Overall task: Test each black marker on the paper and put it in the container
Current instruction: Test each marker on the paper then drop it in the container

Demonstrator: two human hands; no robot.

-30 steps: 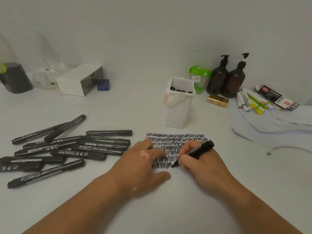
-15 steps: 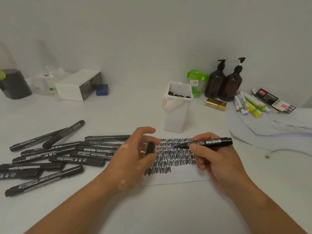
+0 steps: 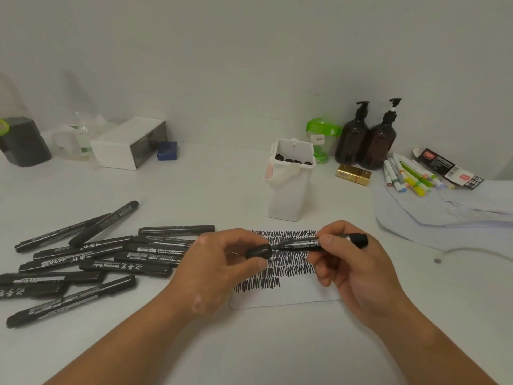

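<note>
Head view: right hand pinches a slim black marker above the scribbled paper; left hand pinches its glossy cap at the tip. Boxy white plastic container stands behind.

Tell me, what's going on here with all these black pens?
A person's right hand holds a black marker over the scribbled paper, while the left hand holds its cap at the tip, seemingly to close it. The white container already holds other markers; a pile lies on the table to the left.
</note>
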